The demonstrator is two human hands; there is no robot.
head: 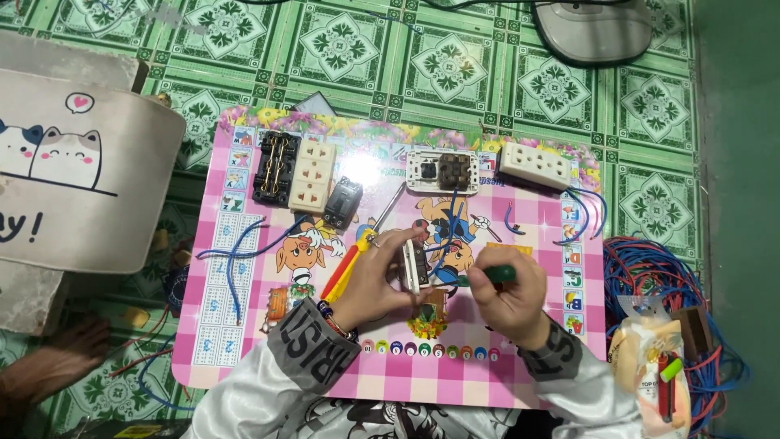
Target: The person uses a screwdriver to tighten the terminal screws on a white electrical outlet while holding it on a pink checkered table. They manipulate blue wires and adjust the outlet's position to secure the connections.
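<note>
Gripping a small white switch module (412,268) on edge in the left hand (370,280) while the right hand (508,297) closes round a green-handled screwdriver (491,275) driven sideways at it, the person works above the middle of the pink board (390,378), nearer its near edge. A slip of the tip could, I judge, jab the left fingers (398,244), since nothing braces the part. The loose blue wires (231,260) and the yellow-and-red screwdriver (351,258) just beside could snag or roll.

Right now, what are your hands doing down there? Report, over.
Left hand grips white switch module. Right hand works green-handled screwdriver at it. Blue wires trail close by.
</note>
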